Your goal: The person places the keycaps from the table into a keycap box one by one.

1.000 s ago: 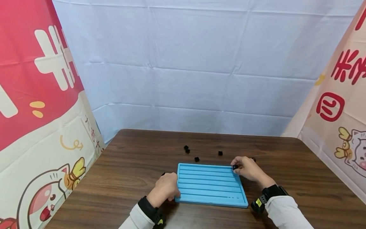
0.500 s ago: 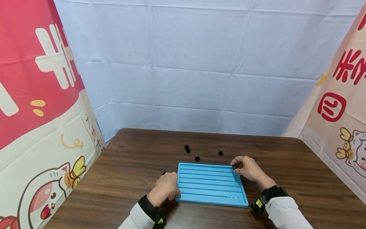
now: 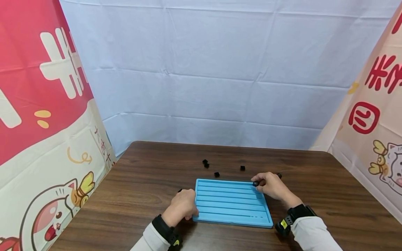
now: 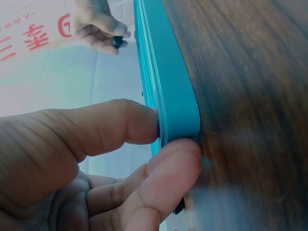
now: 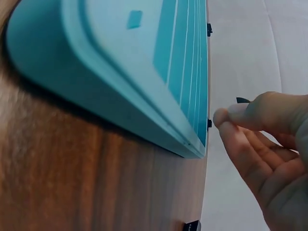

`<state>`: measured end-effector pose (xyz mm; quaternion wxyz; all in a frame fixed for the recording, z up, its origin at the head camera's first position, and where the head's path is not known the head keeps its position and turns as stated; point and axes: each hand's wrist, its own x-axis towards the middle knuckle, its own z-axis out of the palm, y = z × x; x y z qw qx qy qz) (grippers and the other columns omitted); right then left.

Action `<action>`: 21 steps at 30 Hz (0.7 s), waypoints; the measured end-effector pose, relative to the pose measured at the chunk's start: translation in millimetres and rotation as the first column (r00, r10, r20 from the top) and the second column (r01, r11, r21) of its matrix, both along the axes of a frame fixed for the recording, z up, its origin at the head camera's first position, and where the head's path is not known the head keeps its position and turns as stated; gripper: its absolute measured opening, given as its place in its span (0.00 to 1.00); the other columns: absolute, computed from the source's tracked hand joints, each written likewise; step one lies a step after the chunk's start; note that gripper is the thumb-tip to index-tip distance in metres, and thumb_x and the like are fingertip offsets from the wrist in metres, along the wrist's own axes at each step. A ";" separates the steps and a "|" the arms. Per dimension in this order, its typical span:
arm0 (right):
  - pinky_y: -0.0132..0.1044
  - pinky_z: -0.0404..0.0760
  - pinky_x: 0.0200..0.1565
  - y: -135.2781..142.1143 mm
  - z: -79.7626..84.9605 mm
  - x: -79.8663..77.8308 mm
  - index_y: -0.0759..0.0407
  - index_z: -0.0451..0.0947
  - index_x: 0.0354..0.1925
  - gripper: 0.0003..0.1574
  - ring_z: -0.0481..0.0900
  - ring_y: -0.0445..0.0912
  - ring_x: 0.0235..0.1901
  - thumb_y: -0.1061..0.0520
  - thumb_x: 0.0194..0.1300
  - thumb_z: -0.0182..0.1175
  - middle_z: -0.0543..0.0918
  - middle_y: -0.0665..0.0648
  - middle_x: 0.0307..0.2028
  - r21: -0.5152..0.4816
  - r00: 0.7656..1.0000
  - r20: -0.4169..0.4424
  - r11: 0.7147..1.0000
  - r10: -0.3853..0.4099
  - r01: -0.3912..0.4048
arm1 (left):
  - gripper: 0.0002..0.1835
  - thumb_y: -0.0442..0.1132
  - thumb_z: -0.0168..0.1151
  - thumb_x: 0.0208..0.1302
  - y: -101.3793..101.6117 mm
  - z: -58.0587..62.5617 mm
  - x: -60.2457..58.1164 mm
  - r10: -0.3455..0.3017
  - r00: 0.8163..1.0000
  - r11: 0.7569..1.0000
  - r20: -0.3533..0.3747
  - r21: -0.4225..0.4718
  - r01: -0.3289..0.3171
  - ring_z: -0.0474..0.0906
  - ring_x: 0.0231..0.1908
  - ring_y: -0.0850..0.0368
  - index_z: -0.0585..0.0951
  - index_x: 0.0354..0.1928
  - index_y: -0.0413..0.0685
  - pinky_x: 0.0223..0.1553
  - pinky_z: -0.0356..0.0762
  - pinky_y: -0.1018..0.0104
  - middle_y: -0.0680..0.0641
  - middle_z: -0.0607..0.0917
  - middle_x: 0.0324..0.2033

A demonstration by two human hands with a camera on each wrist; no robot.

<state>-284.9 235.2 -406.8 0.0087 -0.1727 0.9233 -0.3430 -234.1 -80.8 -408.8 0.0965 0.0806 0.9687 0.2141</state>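
Note:
A light blue tray (image 3: 230,202) with straight ridges across it lies flat on the table. My left hand (image 3: 183,204) holds its left edge; in the left wrist view the thumb (image 4: 130,120) presses the rim and a finger touches the side near the corner. Over the far right corner, my right hand (image 3: 273,184) pinches a small black piece (image 3: 255,183) between thumb and fingers. In the right wrist view the fingertips mostly hide this piece, and the hand (image 5: 269,139) looks raised off the tray.
Several small black cubes lie on the brown table (image 3: 141,181): a touching pair (image 3: 206,164), one cube (image 3: 217,174) near the tray's far edge, and another (image 3: 243,168) further right. More black pieces sit behind the right hand (image 3: 279,175) and beside the left. Cloth hangs around the table.
My right hand has shifted slightly left with the black piece, which looks turned in the fingertips. The left hand and the tray stay in place.

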 end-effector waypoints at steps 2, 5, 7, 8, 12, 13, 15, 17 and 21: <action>0.37 0.74 0.27 -0.1 -1.2 -0.8 0.66 0.79 0.43 0.14 0.74 0.45 0.28 0.72 0.56 0.60 0.78 0.53 0.30 -0.015 1.000 0.000 1.000 -0.011 0.011 | 0.12 0.30 0.71 0.45 0.2 0.0 -0.1 0.004 1.000 1.000 0.003 0.000 -0.004 0.72 0.08 0.57 0.74 0.18 0.42 0.11 0.60 0.69 0.48 0.72 0.05; 0.36 0.74 0.27 -0.5 -2.8 -2.1 0.65 0.79 0.40 0.11 0.75 0.45 0.27 0.71 0.56 0.61 0.78 0.53 0.28 -0.042 1.000 0.000 0.999 -0.025 0.025 | 0.12 0.30 0.71 0.45 0.6 -0.2 -0.4 0.011 1.000 1.000 0.003 -0.004 -0.011 0.71 0.07 0.57 0.74 0.19 0.42 0.11 0.60 0.69 0.48 0.72 0.05; 0.36 0.75 0.26 -1.4 -3.3 -2.3 0.65 0.79 0.38 0.10 0.76 0.45 0.27 0.71 0.56 0.61 0.78 0.53 0.28 -0.055 0.999 -0.002 0.998 -0.034 0.034 | 0.12 0.31 0.71 0.45 0.6 0.0 -0.4 0.013 1.000 1.000 0.003 -0.005 -0.013 0.71 0.08 0.57 0.74 0.19 0.41 0.11 0.61 0.69 0.48 0.72 0.04; 0.36 0.75 0.26 -1.9 -3.5 -2.2 0.64 0.79 0.38 0.09 0.77 0.45 0.27 0.71 0.56 0.61 0.77 0.53 0.27 -0.060 0.999 -0.004 0.998 -0.035 0.034 | 0.11 0.31 0.71 0.45 0.5 0.2 -0.3 0.013 1.000 1.000 0.004 -0.006 -0.013 0.72 0.08 0.57 0.74 0.19 0.41 0.11 0.61 0.69 0.49 0.72 0.04; 0.37 0.74 0.26 -3.6 -3.8 -1.4 0.63 0.79 0.36 0.08 0.76 0.45 0.27 0.69 0.55 0.63 0.76 0.52 0.28 -0.047 0.999 -0.037 0.998 -0.032 0.030 | 0.12 0.31 0.71 0.45 0.0 0.9 0.2 0.010 1.000 1.000 -0.001 -0.006 -0.010 0.71 0.07 0.57 0.74 0.19 0.42 0.11 0.61 0.69 0.49 0.72 0.04; 0.37 0.74 0.27 -4.0 -4.2 -1.3 0.62 0.79 0.36 0.09 0.75 0.44 0.27 0.69 0.55 0.64 0.76 0.52 0.28 -0.044 0.998 -0.045 0.999 -0.031 0.029 | 0.12 0.31 0.71 0.45 -0.1 0.8 0.2 0.008 1.000 1.000 -0.002 -0.003 -0.008 0.72 0.07 0.57 0.74 0.19 0.42 0.11 0.61 0.69 0.49 0.72 0.04; 0.37 0.74 0.28 -4.5 -4.8 -1.0 0.64 0.79 0.39 0.11 0.75 0.45 0.28 0.68 0.55 0.64 0.76 0.53 0.30 -0.049 0.998 -0.052 0.998 -0.028 0.026 | 0.12 0.30 0.71 0.45 -0.5 0.7 0.4 0.006 1.000 1.000 -0.006 0.003 -0.006 0.72 0.07 0.58 0.74 0.19 0.41 0.10 0.61 0.69 0.49 0.71 0.04; 0.37 0.74 0.29 -4.7 -5.3 -0.4 0.66 0.79 0.43 0.14 0.74 0.45 0.30 0.68 0.56 0.63 0.77 0.54 0.33 -0.066 0.999 -0.043 0.998 -0.016 0.013 | 0.11 0.30 0.71 0.44 -0.7 1.0 0.7 0.002 1.000 1.000 -0.009 0.010 -0.002 0.72 0.07 0.58 0.75 0.19 0.41 0.10 0.62 0.69 0.50 0.71 0.03; 0.39 0.76 0.32 -5.6 -5.9 0.3 0.69 0.78 0.48 0.16 0.77 0.48 0.32 0.67 0.59 0.61 0.78 0.58 0.36 -0.163 0.999 0.036 0.986 -0.023 0.029 | 0.10 0.29 0.71 0.44 -1.0 1.6 0.2 0.002 1.000 1.000 0.000 0.023 -0.002 0.72 0.07 0.57 0.76 0.20 0.39 0.10 0.63 0.69 0.49 0.71 0.04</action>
